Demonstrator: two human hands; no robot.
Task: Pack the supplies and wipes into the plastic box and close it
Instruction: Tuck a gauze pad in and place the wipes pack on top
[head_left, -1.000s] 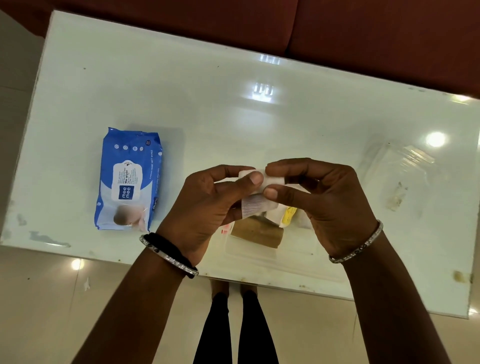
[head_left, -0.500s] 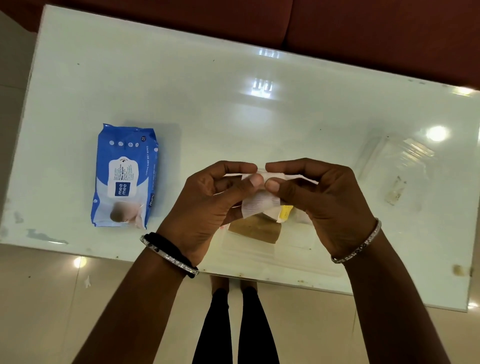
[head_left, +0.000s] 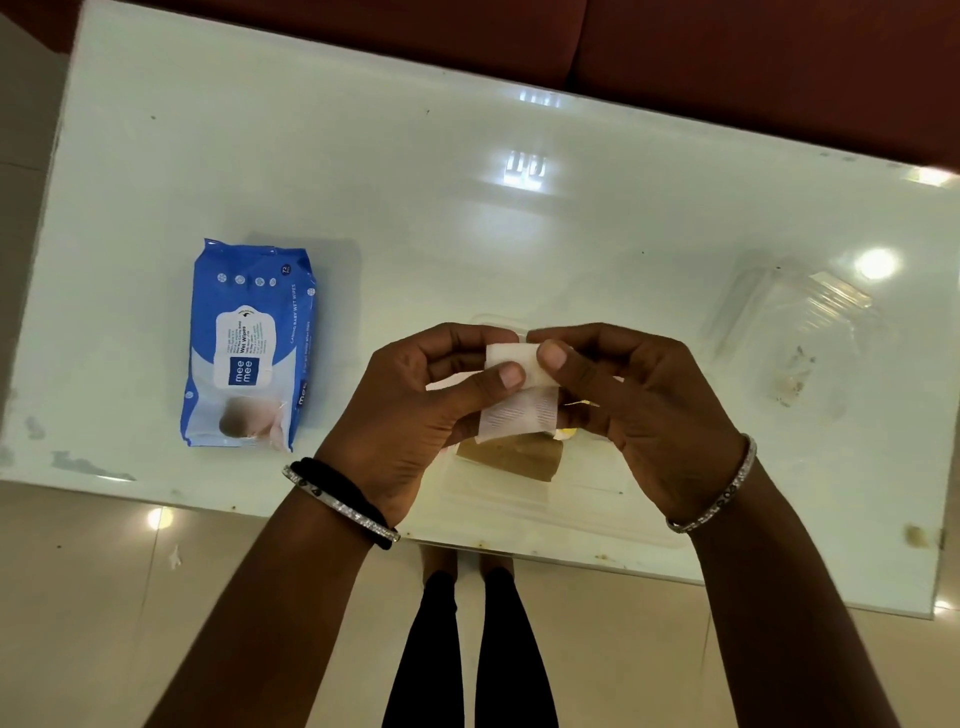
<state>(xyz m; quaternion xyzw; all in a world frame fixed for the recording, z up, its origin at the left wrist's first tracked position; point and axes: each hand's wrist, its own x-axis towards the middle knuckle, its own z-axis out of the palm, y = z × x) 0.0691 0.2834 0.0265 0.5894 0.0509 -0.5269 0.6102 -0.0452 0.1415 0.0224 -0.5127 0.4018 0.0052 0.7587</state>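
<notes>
My left hand (head_left: 410, 415) and my right hand (head_left: 644, 410) together pinch a small white gauze pad (head_left: 519, 395) by its top edge, thumbs on its front. They hold it above the clear plastic box (head_left: 519, 509), which sits open at the near edge of the table. Inside the box lies a brown roll (head_left: 514, 457), with a bit of something yellow (head_left: 566, 432) beside it. The blue pack of wet wipes (head_left: 249, 343) lies flat on the table, left of my hands. The clear lid (head_left: 795, 332) rests to the right.
The white glossy table (head_left: 467, 218) carries strong light glare and some stains at its right and near edges. A dark red sofa (head_left: 727, 62) runs along the far side. My legs stand below the near edge on a tiled floor.
Both hands have stayed over the box while the fingers worked the gauze pad; more of its folded white top now shows between my thumbs. The view has shifted slightly.
</notes>
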